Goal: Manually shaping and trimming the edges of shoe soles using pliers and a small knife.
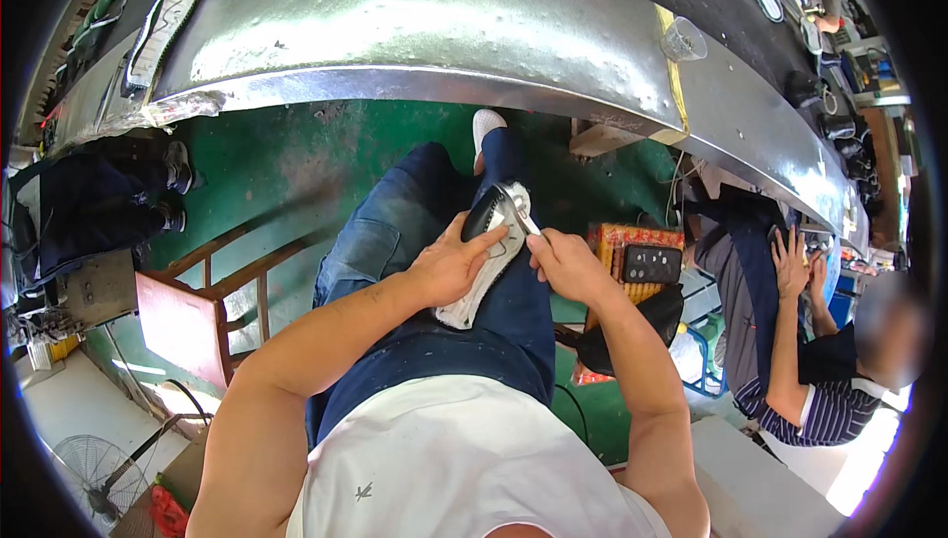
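Note:
Across my lap lies a shoe piece [479, 289], its whitish underside turned up and a black part showing near the toe end. My left hand [452, 264] grips its side, the thumb and index finger resting over the pale surface. My right hand [565, 264] is closed around a slim tool [534, 229], perhaps a knife; its narrow metal end reaches onto the shoe piece near the toe. The exact shape of the tool's tip is too small to tell.
A metal-topped workbench [425, 30] curves ahead, carrying another pale shoe piece [163, 30] at left and a clear cup [683, 39] at right. A wooden chair [188, 326] stands left. A dark phone [652, 264] lies at right, near a seated co-worker [790, 341].

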Demonstrator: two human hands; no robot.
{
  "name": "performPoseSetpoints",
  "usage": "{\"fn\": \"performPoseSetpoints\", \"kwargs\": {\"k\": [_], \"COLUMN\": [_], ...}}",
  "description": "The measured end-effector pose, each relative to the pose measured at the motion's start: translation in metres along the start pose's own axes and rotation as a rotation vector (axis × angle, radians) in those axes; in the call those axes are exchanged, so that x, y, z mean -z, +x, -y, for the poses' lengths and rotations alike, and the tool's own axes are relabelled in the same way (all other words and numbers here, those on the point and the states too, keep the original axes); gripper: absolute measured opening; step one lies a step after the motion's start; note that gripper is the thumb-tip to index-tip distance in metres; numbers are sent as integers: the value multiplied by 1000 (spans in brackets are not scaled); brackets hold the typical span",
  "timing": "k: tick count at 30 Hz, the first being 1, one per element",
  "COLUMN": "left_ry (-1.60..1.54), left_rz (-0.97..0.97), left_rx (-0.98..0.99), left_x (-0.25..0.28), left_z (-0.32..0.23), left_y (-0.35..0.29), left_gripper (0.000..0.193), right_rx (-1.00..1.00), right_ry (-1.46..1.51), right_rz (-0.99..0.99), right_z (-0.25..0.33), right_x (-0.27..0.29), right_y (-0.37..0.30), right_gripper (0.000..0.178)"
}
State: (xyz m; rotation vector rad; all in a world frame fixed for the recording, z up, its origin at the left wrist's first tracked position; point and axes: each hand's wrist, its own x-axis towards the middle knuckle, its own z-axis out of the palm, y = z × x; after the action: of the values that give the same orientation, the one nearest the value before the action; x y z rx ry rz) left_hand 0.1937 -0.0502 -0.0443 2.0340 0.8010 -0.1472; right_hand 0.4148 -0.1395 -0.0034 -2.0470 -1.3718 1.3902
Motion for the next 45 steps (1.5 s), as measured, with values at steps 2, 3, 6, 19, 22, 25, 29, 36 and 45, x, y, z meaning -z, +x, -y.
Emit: {"fn": "performPoseSetpoints", "kwargs": {"k": [2,3,6,19,22,25,29,36,45], "left_ry": [-8,26,-1,-306,-436,-505,-584,-574,-552], "left_rz": [24,66,52,37,132,173,211,174,108], "left_rx": [-15,-4,19,155,225,200,244,209,128], "left_x": [4,5,-2,2,23,23,24,21,2], "left_z": [1,3,4,18,13,27,27,30,70], "left_y": [-1,-1,-5,5,8,18,20,18,19], "left_gripper": [51,54,63,96,102,106,104,105,105], "right_rx": [46,42,-15,101,-48,-195,37,200,241], "right_ry": [63,21,36,-252,-11,209,-151,-458,-644], "right_rz": [-28,-10,2,-60,13,209,408,205,213], "right_z": [-3,-7,-12,-22,-23,-6,10,17,28], "right_x": [-2,-8,-4,-41,-28,-16,-28,-49,-43], "right_y": [-1,1,0,-25,-50,-71,-70,-65,-35], "right_gripper": [44,45,46,42,38,35,38,46,28]}}
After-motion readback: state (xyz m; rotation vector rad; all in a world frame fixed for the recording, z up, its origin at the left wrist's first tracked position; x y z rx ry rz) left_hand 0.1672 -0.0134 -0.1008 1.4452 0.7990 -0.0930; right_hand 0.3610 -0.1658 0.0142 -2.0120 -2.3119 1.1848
